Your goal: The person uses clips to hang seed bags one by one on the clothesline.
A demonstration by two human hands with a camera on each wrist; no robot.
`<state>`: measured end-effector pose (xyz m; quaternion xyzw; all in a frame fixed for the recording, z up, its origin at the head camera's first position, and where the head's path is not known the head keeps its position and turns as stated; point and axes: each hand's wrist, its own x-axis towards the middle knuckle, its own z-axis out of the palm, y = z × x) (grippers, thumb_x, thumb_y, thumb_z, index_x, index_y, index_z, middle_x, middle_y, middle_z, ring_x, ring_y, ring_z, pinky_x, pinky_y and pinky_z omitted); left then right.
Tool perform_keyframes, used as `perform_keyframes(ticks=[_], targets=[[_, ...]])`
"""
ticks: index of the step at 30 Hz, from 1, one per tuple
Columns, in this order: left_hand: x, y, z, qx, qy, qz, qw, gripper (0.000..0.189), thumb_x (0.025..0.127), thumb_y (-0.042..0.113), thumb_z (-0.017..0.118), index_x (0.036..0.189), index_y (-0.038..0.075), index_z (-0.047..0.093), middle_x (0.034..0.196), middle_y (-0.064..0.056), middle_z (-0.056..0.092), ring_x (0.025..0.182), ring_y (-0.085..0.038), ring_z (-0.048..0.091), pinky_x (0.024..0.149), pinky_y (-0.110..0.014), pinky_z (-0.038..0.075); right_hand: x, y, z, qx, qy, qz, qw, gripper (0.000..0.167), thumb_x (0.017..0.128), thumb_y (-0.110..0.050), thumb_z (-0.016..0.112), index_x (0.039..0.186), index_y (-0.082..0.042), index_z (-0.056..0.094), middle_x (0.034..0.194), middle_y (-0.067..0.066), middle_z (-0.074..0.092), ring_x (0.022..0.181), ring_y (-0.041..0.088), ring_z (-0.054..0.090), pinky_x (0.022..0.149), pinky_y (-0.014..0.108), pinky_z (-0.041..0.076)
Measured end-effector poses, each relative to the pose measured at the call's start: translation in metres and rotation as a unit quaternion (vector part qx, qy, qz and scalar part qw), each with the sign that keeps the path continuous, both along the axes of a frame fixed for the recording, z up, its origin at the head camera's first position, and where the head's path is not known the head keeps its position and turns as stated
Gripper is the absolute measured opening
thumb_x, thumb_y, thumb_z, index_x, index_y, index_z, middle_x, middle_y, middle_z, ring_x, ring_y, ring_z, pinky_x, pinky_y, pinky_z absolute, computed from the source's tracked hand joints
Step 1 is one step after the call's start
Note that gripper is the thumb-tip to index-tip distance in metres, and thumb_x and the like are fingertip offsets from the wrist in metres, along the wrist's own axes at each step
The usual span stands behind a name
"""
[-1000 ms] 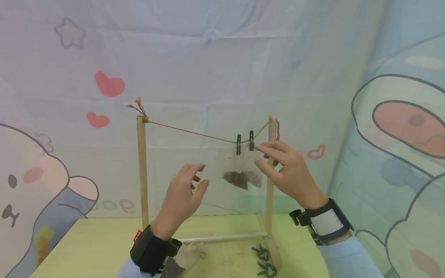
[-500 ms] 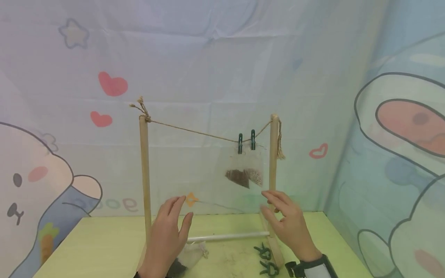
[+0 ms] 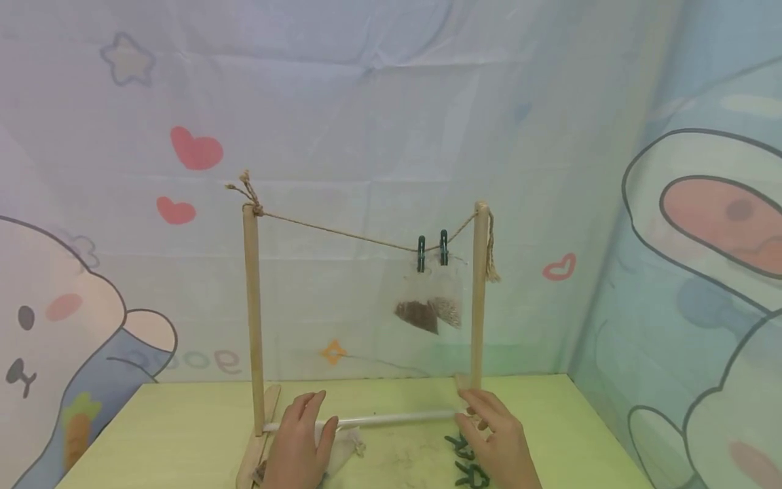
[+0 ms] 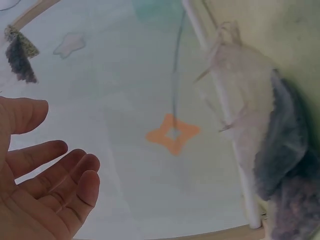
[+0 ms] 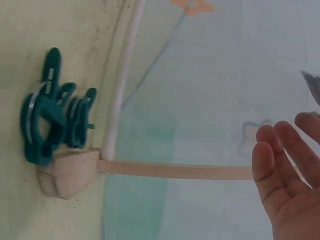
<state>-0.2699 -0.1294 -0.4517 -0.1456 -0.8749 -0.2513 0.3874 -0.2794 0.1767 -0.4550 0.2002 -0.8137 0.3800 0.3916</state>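
Note:
Two sheer bags, one with dark brown contents [image 3: 417, 316] and one with paler speckled contents [image 3: 449, 311], hang from a sagging string [image 3: 342, 233] by two dark green clips [image 3: 421, 254]. My left hand [image 3: 299, 445] is over the table's front with relaxed fingers and holds nothing. Behind and beside it, a whitish drawstring bag [image 4: 240, 100] with dark contents [image 4: 282, 140] lies on the table, partly hidden by the hand in the head view. My right hand [image 3: 497, 441], fingers loosely bent and holding nothing, is beside two green spring clips [image 5: 44, 117] on the table.
Two wooden posts [image 3: 252, 305] on wooden feet [image 5: 70, 172] carry the string. A white rod [image 3: 397, 418] joins them low down, across the yellow table [image 3: 171, 428]. A printed cloth [image 3: 366, 136] with cartoon figures stands behind.
Both hands have come down from the level of the hanging bags to the front of the table. The right hand has moved away from the clip on the string; the hung bags stay in place.

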Motion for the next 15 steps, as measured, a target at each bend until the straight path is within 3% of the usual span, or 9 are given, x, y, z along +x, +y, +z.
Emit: perform_keyframes(ticks=[8, 15], targets=[[-0.001, 0.001, -0.007, -0.006, -0.089, 0.008, 0.996, 0.04, 0.095, 0.016, 0.076, 0.127, -0.005, 0.067, 0.119, -0.018, 0.066, 0.105, -0.034, 0.066, 0.08, -0.045, 0.06, 0.0, -0.003, -0.011, -0.004, -0.033, 0.001, 0.9994, 0.03, 0.088, 0.0, 0.078, 0.118, -0.006, 0.076, 0.117, 0.007, 0.071, 0.084, 0.009, 0.068, 0.059, 0.023, 0.053], [-0.001, 0.013, -0.011, -0.04, -0.088, -0.028, 0.995, 0.04, 0.093, 0.015, 0.078, 0.126, -0.003, 0.067, 0.117, -0.018, 0.066, 0.099, -0.032, 0.066, 0.073, -0.041, 0.06, -0.003, 0.004, -0.016, 0.017, -0.044, -0.014, 0.9988, 0.028, 0.087, -0.002, 0.08, 0.115, -0.005, 0.078, 0.113, 0.006, 0.072, 0.083, 0.007, 0.067, 0.059, 0.024, 0.053]])
